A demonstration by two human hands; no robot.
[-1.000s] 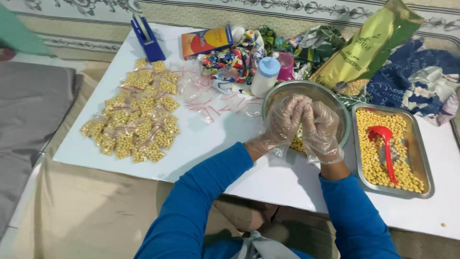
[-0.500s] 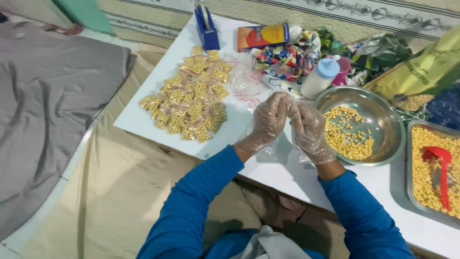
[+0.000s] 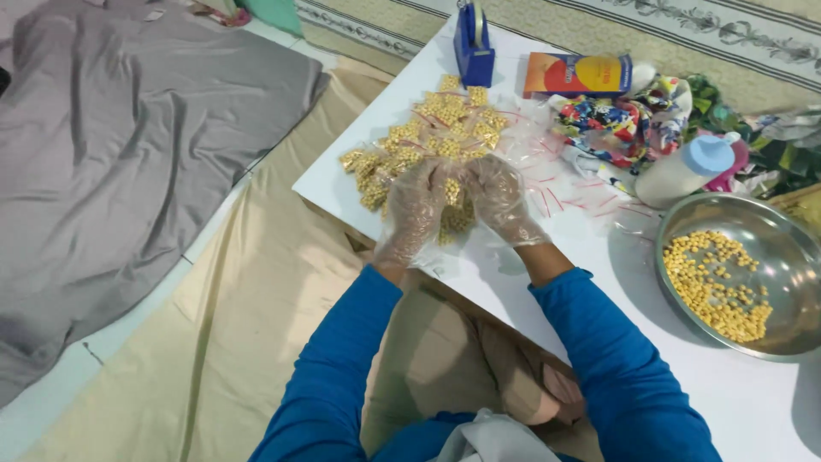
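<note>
Both gloved hands, left hand (image 3: 416,208) and right hand (image 3: 496,198), have fingers pinched on a small filled bag (image 3: 451,192) above the pile of filled bags (image 3: 428,137); chickpeas remain in the steel bowl (image 3: 795,257) at 3 o'clock.

Both hands, the left hand (image 3: 416,205) and the right hand (image 3: 498,198), cover the near end of the heap of small chickpea packets (image 3: 428,141), so whatever the fingers pinch between them cannot be made out through the crinkled clear gloves. To the right of the hands, the steel bowl (image 3: 774,235) runs off the frame's right edge. Beyond it, a white bottle with a blue cap (image 3: 684,168) hides most of a pink object behind. Above the hands, the blue tape dispenser (image 3: 473,50) is cropped at the top edge. The empty clear bags (image 3: 547,162) right of the hands blur into one another.
</note>
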